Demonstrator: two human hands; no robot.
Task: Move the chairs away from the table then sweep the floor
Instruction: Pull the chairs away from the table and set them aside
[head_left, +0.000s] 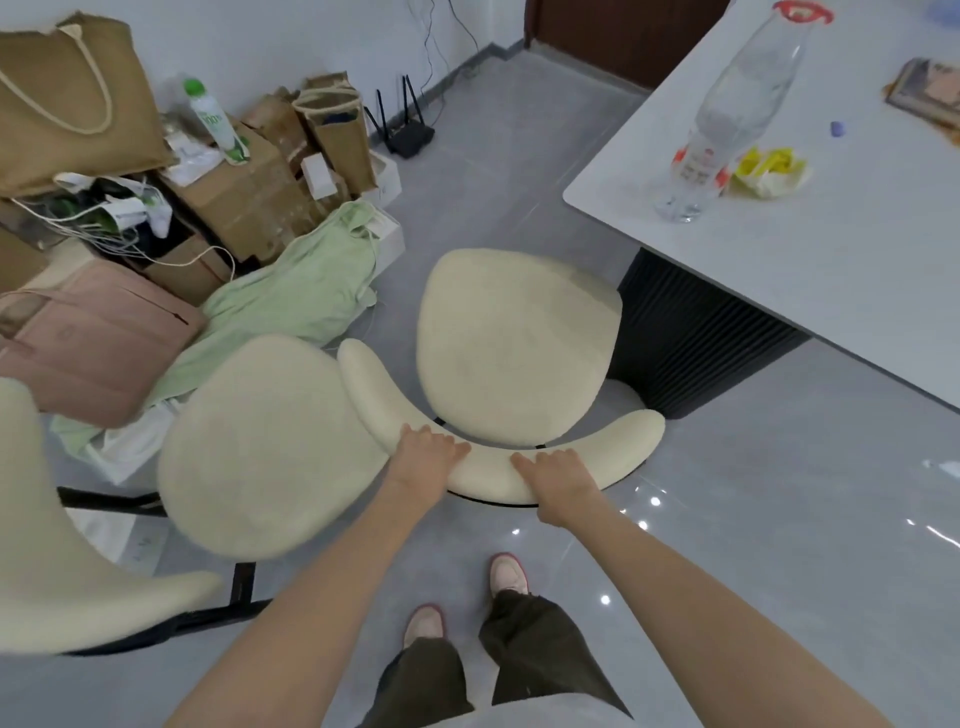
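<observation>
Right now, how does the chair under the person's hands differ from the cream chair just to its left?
The held chair has the left hand and the right hand holding its curved backrest; the left chair is untouched. The held chair stands by the dark base of the table; the left chair stands beside the pile of bags and boxes. Both have cream padded seats and black frames.

Both bare arms reach forward and down, nearly straight, converging on the curved chair backrest (636, 441). The left hand (428, 452) grips its top edge just left of the middle, fingers curled over the far side, knuckles up, wrist in line with the forearm. The right hand (553, 475) sits just right of the middle, fingers wrapped over the same edge. The two hands are close together on the backrest, not touching.
</observation>
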